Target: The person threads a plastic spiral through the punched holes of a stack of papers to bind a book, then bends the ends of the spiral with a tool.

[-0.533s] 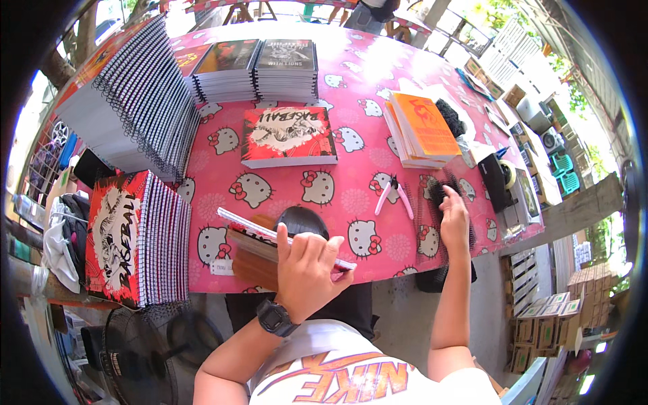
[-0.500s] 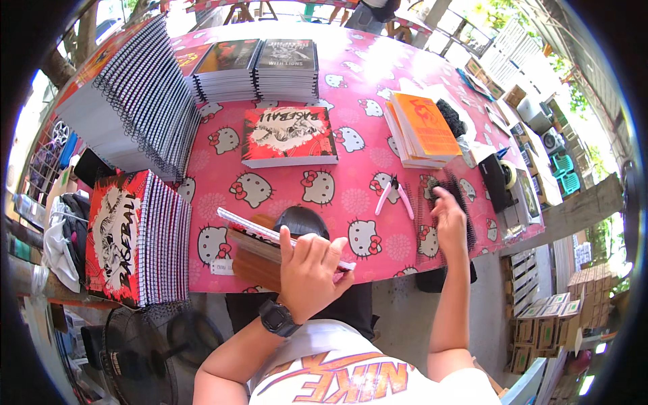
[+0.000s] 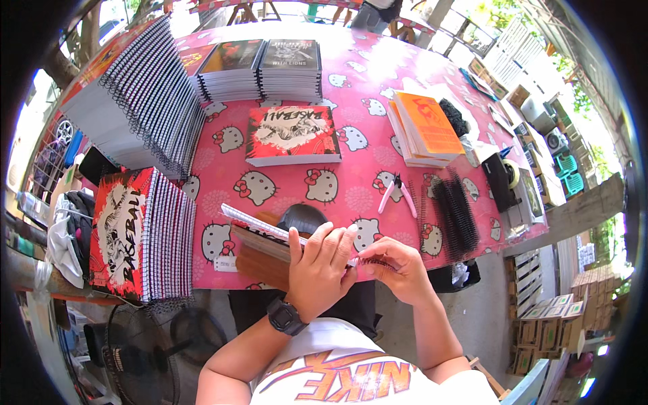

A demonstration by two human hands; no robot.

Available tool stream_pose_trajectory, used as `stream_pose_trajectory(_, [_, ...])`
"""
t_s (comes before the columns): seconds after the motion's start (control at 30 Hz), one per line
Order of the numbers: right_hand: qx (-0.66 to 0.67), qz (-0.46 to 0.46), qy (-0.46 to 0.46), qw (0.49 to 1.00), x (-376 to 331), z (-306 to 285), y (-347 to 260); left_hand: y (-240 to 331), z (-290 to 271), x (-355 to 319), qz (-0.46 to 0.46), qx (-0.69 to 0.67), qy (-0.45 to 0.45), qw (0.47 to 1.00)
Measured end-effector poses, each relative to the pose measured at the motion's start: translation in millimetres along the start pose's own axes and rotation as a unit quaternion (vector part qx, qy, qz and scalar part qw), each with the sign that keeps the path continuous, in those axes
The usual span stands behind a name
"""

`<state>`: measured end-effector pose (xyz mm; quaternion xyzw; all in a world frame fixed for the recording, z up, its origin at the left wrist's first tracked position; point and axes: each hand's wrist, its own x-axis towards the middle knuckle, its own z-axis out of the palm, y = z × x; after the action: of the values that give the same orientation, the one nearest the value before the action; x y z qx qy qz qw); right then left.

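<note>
At the near table edge my left hand, wearing a black watch, is closed on a red-and-white book that stands tilted with its edge up. My right hand pinches a dark binding coil, its end at the book's right corner. Whether the coil is through any holes is too small to tell. Beneath and behind the book are a brown wooden piece and a round black object, both partly hidden. Pink-handled cutters lie spread beside a pile of black coils on the right.
Coil-bound books in a tall stack and a shorter red stack line the left. Dark-covered stacks stand at the back. A red book pile sits mid-table; orange books and a black tape dispenser are to the right.
My right hand has moved left from the coil pile to the book's right corner, bringing a coil with it. My left hand still holds the book.
</note>
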<state>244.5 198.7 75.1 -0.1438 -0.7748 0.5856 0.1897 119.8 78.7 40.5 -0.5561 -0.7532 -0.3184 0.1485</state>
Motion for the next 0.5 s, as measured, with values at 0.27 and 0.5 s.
stream_pose_trajectory(0.27, [-0.053, -0.027, -0.01, 0.998, 3.4, 0.1, -6.9, -0.2, 1.5, -0.3, 0.006, 0.009, -0.008, 1.0])
stream_pose_trajectory(0.5, [-0.238, -0.056, -0.04, 0.969, -2.8, 2.9, -19.7, 2.2, -10.7, 7.0, -0.001, 0.013, -0.066, 0.998])
